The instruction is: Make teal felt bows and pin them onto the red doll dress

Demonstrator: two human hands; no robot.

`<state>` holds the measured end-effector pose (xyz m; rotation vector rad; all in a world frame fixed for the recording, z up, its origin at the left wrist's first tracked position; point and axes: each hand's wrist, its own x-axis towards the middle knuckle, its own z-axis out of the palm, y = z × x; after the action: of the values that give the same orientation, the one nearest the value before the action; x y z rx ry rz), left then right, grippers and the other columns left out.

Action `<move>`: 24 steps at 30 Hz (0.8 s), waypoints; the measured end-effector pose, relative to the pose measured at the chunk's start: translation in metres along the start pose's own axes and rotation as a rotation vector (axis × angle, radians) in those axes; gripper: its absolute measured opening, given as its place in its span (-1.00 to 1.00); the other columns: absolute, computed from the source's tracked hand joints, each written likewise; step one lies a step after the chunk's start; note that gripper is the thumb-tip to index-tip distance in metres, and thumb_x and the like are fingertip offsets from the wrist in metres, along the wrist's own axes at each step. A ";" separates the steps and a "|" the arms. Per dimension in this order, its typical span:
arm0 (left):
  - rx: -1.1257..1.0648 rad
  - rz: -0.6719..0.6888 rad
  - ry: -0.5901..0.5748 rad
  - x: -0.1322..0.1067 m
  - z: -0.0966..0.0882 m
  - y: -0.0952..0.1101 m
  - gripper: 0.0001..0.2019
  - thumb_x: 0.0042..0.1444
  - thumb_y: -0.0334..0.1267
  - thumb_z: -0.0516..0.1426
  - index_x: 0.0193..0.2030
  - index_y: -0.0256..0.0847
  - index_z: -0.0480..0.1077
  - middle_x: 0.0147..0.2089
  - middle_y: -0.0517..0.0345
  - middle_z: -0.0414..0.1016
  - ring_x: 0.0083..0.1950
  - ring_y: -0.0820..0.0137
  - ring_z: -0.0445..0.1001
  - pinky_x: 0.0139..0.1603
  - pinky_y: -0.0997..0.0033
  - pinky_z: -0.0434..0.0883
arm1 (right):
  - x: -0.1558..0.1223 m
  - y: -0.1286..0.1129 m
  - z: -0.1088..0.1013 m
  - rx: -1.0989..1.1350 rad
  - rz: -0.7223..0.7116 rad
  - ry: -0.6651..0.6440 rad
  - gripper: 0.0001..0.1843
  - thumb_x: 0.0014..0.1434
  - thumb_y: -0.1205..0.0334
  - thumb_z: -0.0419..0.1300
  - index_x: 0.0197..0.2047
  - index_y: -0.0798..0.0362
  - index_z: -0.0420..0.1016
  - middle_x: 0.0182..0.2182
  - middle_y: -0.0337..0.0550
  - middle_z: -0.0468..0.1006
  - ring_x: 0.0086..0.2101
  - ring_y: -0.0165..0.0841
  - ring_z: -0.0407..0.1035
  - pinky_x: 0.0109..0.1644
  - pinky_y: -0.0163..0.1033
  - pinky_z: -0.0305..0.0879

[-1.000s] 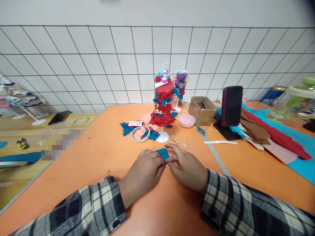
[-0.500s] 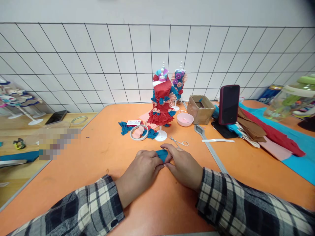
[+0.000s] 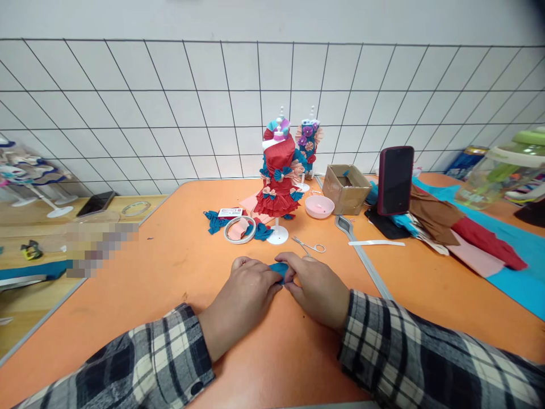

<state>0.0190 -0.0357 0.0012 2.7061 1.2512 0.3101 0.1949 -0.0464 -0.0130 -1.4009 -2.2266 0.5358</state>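
A small piece of blue crepe paper [image 3: 280, 271] lies between my hands, low over the orange table. My left hand [image 3: 251, 289] is closed, its thumb and fingers pinching the paper's left side. From the other side my right hand [image 3: 315, 289] pinches its right part, with the index finger bent over the top. Both hands hide much of the paper. Just beyond them lie small scissors [image 3: 313, 245]. Farther back stands a miniature dress form [image 3: 281, 170] in a red ruffled dress with blue and peach bows.
Left of the dress form lie a tape roll [image 3: 239, 230], a small box [image 3: 230, 213] and blue scraps. To its right are a pink bowl [image 3: 319, 207], a cardboard box [image 3: 346, 190], an upright phone [image 3: 395, 182] and coloured paper sheets [image 3: 477, 233].
The blue paper between my fingers shows less height now, looking flatter or folded down. My right index finger has come slightly lower and nearer my left hand.
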 end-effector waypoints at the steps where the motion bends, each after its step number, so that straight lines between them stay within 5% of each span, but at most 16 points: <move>1: 0.010 0.002 -0.014 0.000 -0.001 0.000 -0.80 0.25 -0.25 0.06 -0.24 -0.10 0.52 -0.33 0.13 0.55 -0.24 0.34 0.45 -0.10 0.23 0.14 | 0.000 0.000 0.000 -0.004 0.004 -0.002 -0.51 0.12 0.44 0.10 0.13 0.02 0.25 -0.33 -0.20 0.55 -0.23 -0.28 0.36 -0.17 -0.24 0.19; 7: 0.079 0.032 0.029 0.000 -0.003 0.000 -0.81 0.23 -0.28 0.08 -0.28 -0.06 0.54 -0.26 0.14 0.53 -0.10 0.28 0.40 -0.06 0.17 0.09 | -0.002 0.000 0.001 0.021 -0.003 0.020 -0.43 0.06 0.47 0.15 0.15 -0.02 0.22 -0.20 -0.21 0.54 -0.18 -0.28 0.36 -0.13 -0.23 0.20; 15: 0.046 0.002 0.033 0.001 0.001 -0.002 -0.83 0.23 -0.28 0.07 -0.25 -0.08 0.51 -0.33 0.17 0.53 -0.23 0.36 0.43 -0.01 0.13 0.05 | -0.002 0.002 0.003 -0.018 0.005 0.028 -0.46 0.12 0.43 0.11 0.18 -0.01 0.17 -0.31 -0.23 0.57 -0.22 -0.28 0.40 -0.21 -0.25 0.18; 24: 0.106 0.047 0.034 -0.002 -0.004 0.000 -0.81 0.23 -0.29 0.06 -0.27 -0.08 0.52 -0.30 0.16 0.52 -0.14 0.30 0.40 -0.03 0.12 0.05 | -0.007 -0.008 -0.003 -0.037 0.000 0.114 -0.51 0.11 0.32 0.15 0.12 -0.09 0.23 -0.23 -0.27 0.58 -0.20 -0.26 0.40 -0.21 -0.25 0.17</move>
<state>0.0168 -0.0367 0.0050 2.8345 1.2486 0.3049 0.1933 -0.0555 -0.0068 -1.4139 -2.1559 0.4054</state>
